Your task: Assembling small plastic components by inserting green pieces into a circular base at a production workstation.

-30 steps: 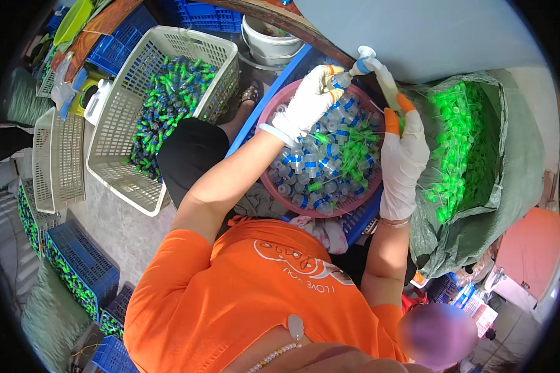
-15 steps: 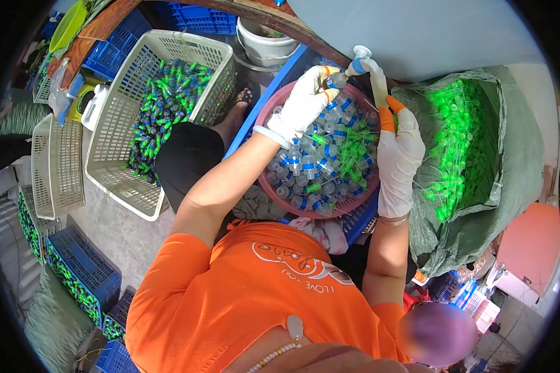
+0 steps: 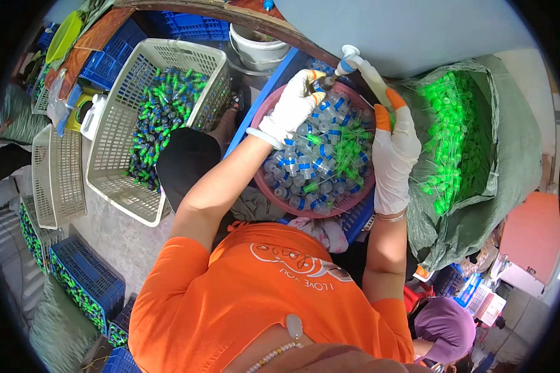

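My left hand (image 3: 289, 110), in a white glove with orange fingertips, pinches a small dark-looking bottle (image 3: 323, 82). Its mouth is against the tip of a white-and-blue nozzle (image 3: 347, 63). A pale curved tube or handle (image 3: 372, 79) runs from the nozzle to my right hand (image 3: 394, 152), gloved the same way and closed around its lower end. Below both hands, a pink basin (image 3: 269, 188) holds many small clear bottles with blue bands (image 3: 305, 165). Bright green caps with thin stems (image 3: 350, 151) lie among them.
Right of the basin stands an open green sack (image 3: 510, 149) with green stemmed caps (image 3: 445, 143). On the left is a white crate (image 3: 115, 118) of dark, green-capped bottles (image 3: 168, 99). A white bucket (image 3: 258, 53) stands behind. Another person in purple (image 3: 445, 326) is at lower right.
The bottle in my left hand looked clear before and looks dark now. Both hands appear slightly further left in the view, along with the whole scene.
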Demonstrator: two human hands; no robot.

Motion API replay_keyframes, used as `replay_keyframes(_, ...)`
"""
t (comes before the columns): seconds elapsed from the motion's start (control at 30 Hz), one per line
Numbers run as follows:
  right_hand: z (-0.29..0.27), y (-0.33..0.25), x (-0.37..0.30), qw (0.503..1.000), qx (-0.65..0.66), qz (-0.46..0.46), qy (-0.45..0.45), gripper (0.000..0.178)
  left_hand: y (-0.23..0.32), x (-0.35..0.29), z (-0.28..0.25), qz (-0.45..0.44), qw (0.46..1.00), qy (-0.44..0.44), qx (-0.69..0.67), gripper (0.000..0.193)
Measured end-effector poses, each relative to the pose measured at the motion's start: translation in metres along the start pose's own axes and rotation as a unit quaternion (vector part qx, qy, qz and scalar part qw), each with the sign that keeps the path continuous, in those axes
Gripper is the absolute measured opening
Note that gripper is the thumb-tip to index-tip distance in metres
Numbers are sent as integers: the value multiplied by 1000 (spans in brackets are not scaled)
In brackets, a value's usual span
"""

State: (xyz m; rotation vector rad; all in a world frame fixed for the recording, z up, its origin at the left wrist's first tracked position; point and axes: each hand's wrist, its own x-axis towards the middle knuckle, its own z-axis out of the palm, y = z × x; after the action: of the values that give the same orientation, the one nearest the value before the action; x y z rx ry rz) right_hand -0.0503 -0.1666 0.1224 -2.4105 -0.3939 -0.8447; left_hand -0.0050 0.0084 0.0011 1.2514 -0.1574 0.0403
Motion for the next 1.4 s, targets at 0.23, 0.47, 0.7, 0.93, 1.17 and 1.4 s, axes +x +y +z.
replay_keyframes(0.23, -5, -18, -23, 987, -24, 106, -117, 31, 7, -38, 0, -45, 994, -100, 22, 40)
replay_keyframes(0.47, 10, -6, -46, 984, 2, 55, -170, 27, 32, -79, 25, -123, 980, -157, 15, 39)
replay_keyframes(0.7, 29, 20, -83, 931, 224, 217, -190, 22, 13, -98, 39, 92, 952, -115, 267, 37)
replay_keyframes(0.93, 3, 27, -98, 884, 232, 273, -299, 20, 16, -97, 24, -34, 959, -210, 188, 36)
replay_keyframes(1.17, -7, 12, -97, 942, 149, 93, -286, 21, 4, -119, 8, 35, 947, -186, 258, 32)
replay_keyframes(1.4, 8, 1, -125, 881, 166, 253, -365, 20, 10, -137, 1, 41, 947, -200, 249, 33)
